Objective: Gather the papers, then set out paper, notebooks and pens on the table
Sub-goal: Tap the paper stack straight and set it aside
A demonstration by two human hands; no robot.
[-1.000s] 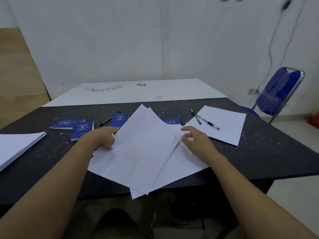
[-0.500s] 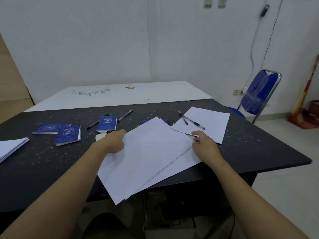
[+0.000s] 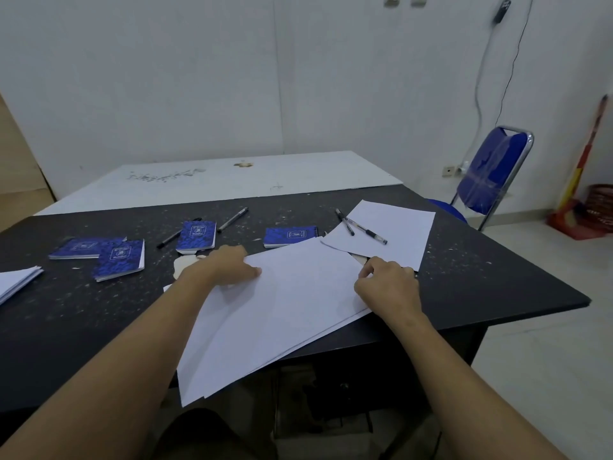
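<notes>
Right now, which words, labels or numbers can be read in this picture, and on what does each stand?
No text can be read.
Blue notebooks: a white framed emblem on each cover, too blurred to read.
Red object on the floor: pale marks, too blurred.
Sheets of paper: blank.

Black speckled worktop (image 3: 497, 277): four blue notebooks (image 3: 196, 236) left-centre, two pens (image 3: 233, 219) beside them, fanned paper sheets (image 3: 282, 310) overhanging near edge, single sheet (image 3: 398, 234) right, paper stack (image 3: 16, 282) left edge, white board (image 3: 232, 180) far side.

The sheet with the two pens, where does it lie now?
In the head view, the sheet lies at the right of the black table, just beyond the right hand, beside a blue notebook.
</notes>
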